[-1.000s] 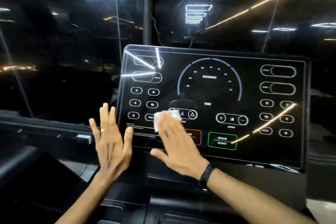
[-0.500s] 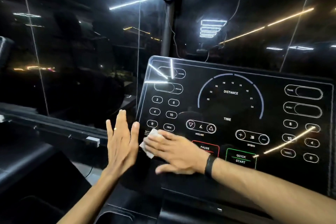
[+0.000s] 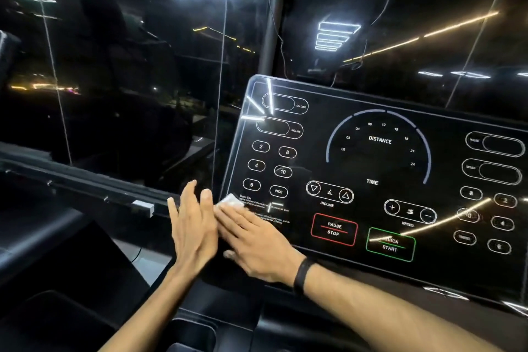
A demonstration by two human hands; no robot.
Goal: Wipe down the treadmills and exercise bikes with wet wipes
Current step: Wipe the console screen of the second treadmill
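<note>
Pressing flat, my right hand pins the wipe under straight fingers at the console lower left corner; nothing is curled round it. My left hand stands open, fingers straight, touching the right one, holding nothing. Just right of the wipe sit touch keys: I judge a stray sweep could trigger PAUSE/STOP. Glossy, hard, flat panel; thin, white, crumpled wipe could slip off the edge.
</note>
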